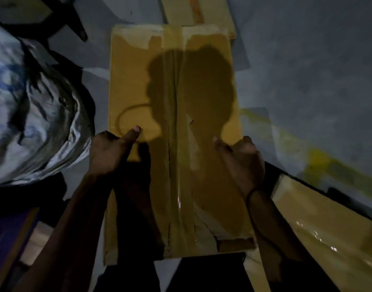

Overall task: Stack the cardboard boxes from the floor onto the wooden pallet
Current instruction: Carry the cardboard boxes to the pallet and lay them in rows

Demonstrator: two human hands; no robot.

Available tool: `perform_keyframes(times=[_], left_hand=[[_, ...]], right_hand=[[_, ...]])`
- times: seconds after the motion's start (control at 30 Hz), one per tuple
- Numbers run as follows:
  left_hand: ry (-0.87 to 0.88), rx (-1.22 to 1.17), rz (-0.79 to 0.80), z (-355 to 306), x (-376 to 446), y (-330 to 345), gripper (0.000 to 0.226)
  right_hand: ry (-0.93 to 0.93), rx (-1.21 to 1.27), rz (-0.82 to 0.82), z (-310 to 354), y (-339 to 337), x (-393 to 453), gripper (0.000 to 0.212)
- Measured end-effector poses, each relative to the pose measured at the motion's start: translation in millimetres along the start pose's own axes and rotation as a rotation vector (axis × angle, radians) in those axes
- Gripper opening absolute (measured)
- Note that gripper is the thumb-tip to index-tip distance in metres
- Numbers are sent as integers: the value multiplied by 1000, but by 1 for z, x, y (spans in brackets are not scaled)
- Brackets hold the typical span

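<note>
A long taped cardboard box [172, 85] fills the middle of the view, lengthwise away from me, with a head-shaped shadow on its top. My left hand [109, 152] grips its left edge, thumb lying on the top face. My right hand [242, 161] grips the right edge, thumb on top. A second cardboard box [204, 13] lies on the floor beyond it. A third, tape-covered box [319, 228] sits at the lower right. No wooden pallet is clearly seen.
A large bundle wrapped in shiny plastic film [31, 114] stands close on the left. Grey concrete floor [317, 60] with a yellow painted line [319, 161] spreads to the right. A dark frame [71, 20] lies at the upper left.
</note>
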State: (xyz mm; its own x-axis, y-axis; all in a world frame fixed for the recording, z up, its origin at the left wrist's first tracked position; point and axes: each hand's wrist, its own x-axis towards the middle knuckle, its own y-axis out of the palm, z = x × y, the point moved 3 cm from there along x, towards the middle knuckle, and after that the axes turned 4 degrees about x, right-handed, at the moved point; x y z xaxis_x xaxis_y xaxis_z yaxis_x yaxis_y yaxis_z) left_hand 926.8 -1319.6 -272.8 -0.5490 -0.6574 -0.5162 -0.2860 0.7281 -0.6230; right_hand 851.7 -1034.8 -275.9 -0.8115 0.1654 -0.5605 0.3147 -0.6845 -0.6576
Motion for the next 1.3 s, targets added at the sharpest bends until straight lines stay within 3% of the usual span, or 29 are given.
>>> perform_keyframes(times=[0.17, 0.33, 0.43, 0.53, 0.67, 0.8, 0.93, 1.03, 1.3], left_hand=[[303, 55, -65, -52, -67, -76, 63], [484, 88, -25, -76, -127, -140, 64], [520, 67, -22, -76, -154, -160, 47], [594, 108, 7, -85, -178, -172, 42], [632, 210, 93, -95, -211, -180, 72], [691, 143, 174, -112, -238, -167, 57], [708, 126, 260, -136, -256, -137, 75], [746, 136, 332, -154, -272, -110, 62], [794, 178, 450, -195, -324, -42, 75]], right_hand=[[100, 73, -167, 23, -51, -117, 71], [123, 195, -386, 36, -85, -231, 61], [157, 259, -497, 34, -94, -289, 65], [156, 322, -600, 25, -98, -335, 56], [204, 375, -670, 9, -107, -378, 50], [240, 442, -734, -4, -124, -395, 52], [262, 465, -794, -22, -151, -397, 56], [290, 494, -839, -39, -169, -395, 55], [422, 541, -936, -86, -213, -398, 65]])
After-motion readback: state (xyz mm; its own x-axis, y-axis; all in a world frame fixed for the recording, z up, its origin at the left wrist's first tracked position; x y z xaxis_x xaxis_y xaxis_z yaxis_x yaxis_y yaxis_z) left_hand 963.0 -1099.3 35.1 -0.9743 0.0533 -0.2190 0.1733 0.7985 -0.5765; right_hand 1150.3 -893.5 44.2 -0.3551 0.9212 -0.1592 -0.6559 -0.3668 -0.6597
